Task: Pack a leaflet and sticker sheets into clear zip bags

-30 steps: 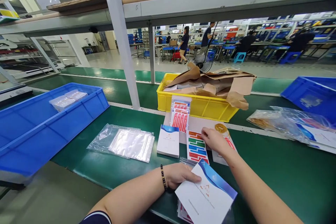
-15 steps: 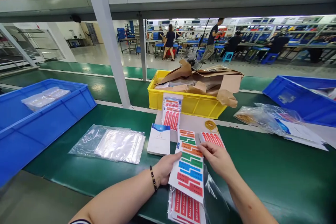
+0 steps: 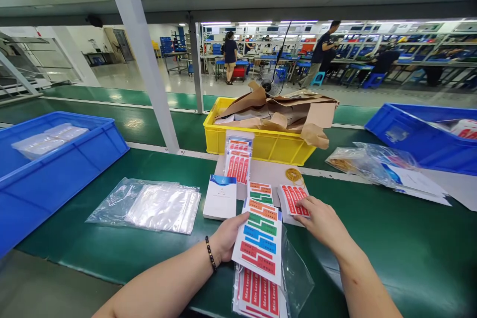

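My left hand, a beaded bracelet on its wrist, is closed on a sticker sheet with orange, green, blue and red labels. A blue-edged white card shows just behind that sheet. Below it lie red-and-white "Max Level / Min Level" sticker sheets in a clear plastic bag. The thumb and fingers of my right hand pinch the edge of a red sticker sheet on a small stack. More coloured sticker sheets lie between the hands, beside a stack of white cards with blue tops.
Clear plastic bags lie at left beside a blue bin. A yellow crate with brown paper stands behind, bagged red stickers against it. Rubber bands, bagged cards and another blue bin are at right. A post rises left.
My right hand picked up a coloured sticker sheet and laid it over the white card in my left hand. It then moved right to the red sticker stack. The view shifted rightward.
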A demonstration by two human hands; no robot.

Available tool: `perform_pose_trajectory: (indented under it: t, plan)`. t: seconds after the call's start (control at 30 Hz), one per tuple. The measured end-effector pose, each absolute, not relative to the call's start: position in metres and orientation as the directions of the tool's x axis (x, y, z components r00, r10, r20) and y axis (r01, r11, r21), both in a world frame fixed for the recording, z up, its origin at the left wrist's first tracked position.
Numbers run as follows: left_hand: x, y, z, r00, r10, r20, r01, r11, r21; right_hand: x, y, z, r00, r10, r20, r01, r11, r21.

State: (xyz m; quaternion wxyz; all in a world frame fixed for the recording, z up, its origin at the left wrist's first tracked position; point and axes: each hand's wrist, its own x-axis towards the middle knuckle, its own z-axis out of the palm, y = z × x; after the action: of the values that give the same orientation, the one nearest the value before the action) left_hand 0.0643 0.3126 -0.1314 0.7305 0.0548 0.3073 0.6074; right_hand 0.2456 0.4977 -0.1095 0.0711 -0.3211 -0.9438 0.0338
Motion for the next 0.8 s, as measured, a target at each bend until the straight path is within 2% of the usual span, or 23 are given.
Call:
perform_pose_trajectory:
  t: [0.23,0.53,0.6,0.67,0.73,0.8]
  plan:
    - [0.065,0.313,-0.128,0.021,0.893,-0.449,-0.796,0.286,0.533,0.249,0.501,-0.102,-0.815,0.57,0.108,0.555,0.82,-0.141]
    - [0.065,0.312,-0.13,-0.008,0.89,-0.456,-0.806,0.264,0.529,0.255,0.506,-0.112,-0.816,0.556,0.155,0.549,0.831,-0.092]
    - [0.065,0.312,-0.13,-0.005,0.895,-0.446,-0.817,0.253,0.518,0.255,0.507,-0.115,-0.795,0.56,0.231,0.562,0.824,-0.063]
    - [0.065,0.312,-0.129,0.004,0.905,-0.425,-0.837,0.235,0.493,0.251,0.5,-0.114,-0.744,0.532,0.404,0.565,0.824,-0.044]
    - [0.066,0.313,-0.128,0.014,0.918,-0.396,-0.855,0.216,0.472,0.243,0.484,-0.108,-0.66,0.427,0.618,0.519,0.854,-0.037]
    - [0.066,0.314,-0.127,-0.02,0.929,-0.369,-0.856,0.175,0.487,0.232,0.459,-0.101,-0.599,0.266,0.755,0.385,0.923,-0.02]
